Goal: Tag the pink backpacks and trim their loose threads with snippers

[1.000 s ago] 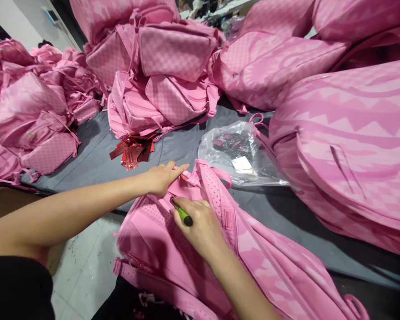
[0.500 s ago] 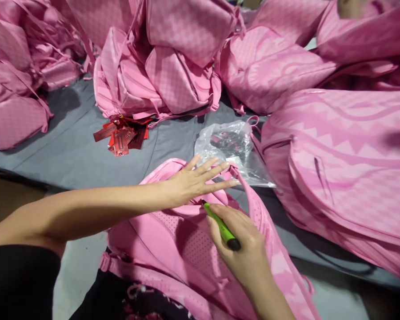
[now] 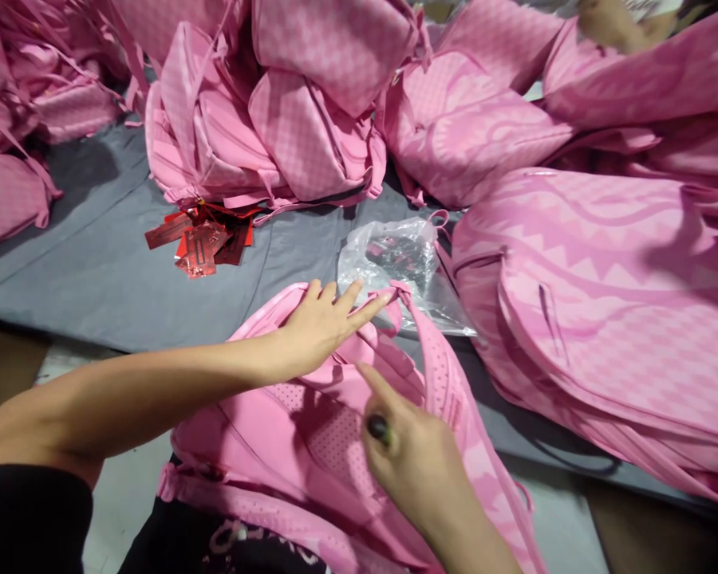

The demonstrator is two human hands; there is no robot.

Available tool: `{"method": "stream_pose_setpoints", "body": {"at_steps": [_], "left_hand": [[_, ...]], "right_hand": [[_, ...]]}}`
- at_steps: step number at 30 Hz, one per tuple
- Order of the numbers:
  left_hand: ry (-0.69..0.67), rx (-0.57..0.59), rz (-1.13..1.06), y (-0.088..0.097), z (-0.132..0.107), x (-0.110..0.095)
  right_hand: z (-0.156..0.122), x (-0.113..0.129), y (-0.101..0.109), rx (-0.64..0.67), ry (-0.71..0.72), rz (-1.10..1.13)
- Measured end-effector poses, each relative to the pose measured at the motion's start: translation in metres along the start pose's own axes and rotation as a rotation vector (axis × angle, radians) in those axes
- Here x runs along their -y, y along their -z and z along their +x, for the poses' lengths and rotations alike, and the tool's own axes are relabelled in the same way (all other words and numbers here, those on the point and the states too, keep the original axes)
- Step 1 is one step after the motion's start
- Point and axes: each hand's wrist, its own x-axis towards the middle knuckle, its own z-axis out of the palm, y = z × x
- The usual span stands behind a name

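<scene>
A pink backpack [image 3: 239, 430] lies in front of me with its dotted back panel and straps facing up. My left hand [image 3: 320, 323] rests on its top part, fingers stretched out and slightly spread. My right hand [image 3: 410, 446] is closed around a green marker-like pen [image 3: 378, 428]; only its black end and a bit of green show in the fist. The right index finger points at the bag just below my left hand. The pen's tip is hidden. A shoulder strap [image 3: 439, 351] runs up the bag's right side.
A clear plastic bag [image 3: 359, 255] with dark contents lies beyond the backpack. Red tags [image 3: 200, 243] are bunched on the grey cloth [image 3: 84, 295]. More pink backpacks [image 3: 592, 295] are piled right and behind. Another person's hand [image 3: 613, 24] is at the far right.
My right hand has turned so the pen's black end faces me and its green body is mostly hidden. My left hand's fingers have drawn in a little. The view has shifted slightly.
</scene>
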Motion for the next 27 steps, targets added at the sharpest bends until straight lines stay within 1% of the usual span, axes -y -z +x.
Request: {"method": "stream_pose_setpoints", "body": {"at_steps": [2, 3, 4, 6, 11, 15, 18, 22, 24, 27], "left_hand": [[-0.038, 0.028, 0.02, 0.002, 0.003, 0.002], [-0.057, 0.043, 0.025, 0.003, 0.004, 0.004], [-0.075, 0.057, 0.021, 0.003, 0.005, 0.006], [-0.099, 0.074, -0.001, 0.001, 0.008, 0.01], [-0.093, 0.056, -0.029, -0.004, 0.009, 0.013], [-0.094, 0.047, -0.04, -0.004, 0.009, 0.013], [-0.096, 0.044, -0.067, -0.002, 0.007, 0.012], [-0.078, 0.035, -0.085, 0.002, 0.005, 0.012], [-0.066, 0.048, -0.098, 0.004, 0.004, 0.012], [-0.066, 0.064, -0.109, 0.005, 0.004, 0.011]], "right_hand": [[0.012, 0.004, -0.003, 0.278, -0.096, -0.11], [0.018, 0.006, -0.005, 0.371, -0.123, -0.129], [0.021, 0.006, -0.006, 0.438, -0.14, -0.121], [0.023, 0.006, -0.009, 0.508, -0.164, -0.086], [0.022, 0.005, -0.008, 0.58, -0.222, -0.13], [0.033, 0.006, -0.004, 0.599, -0.227, -0.16], [0.042, 0.01, 0.0, 0.612, -0.181, -0.312], [0.047, 0.012, 0.005, 0.699, -0.19, -0.536], [0.05, 0.008, 0.007, 0.714, -0.149, -0.562], [0.055, -0.003, 0.01, 0.705, -0.011, -0.477]]}}
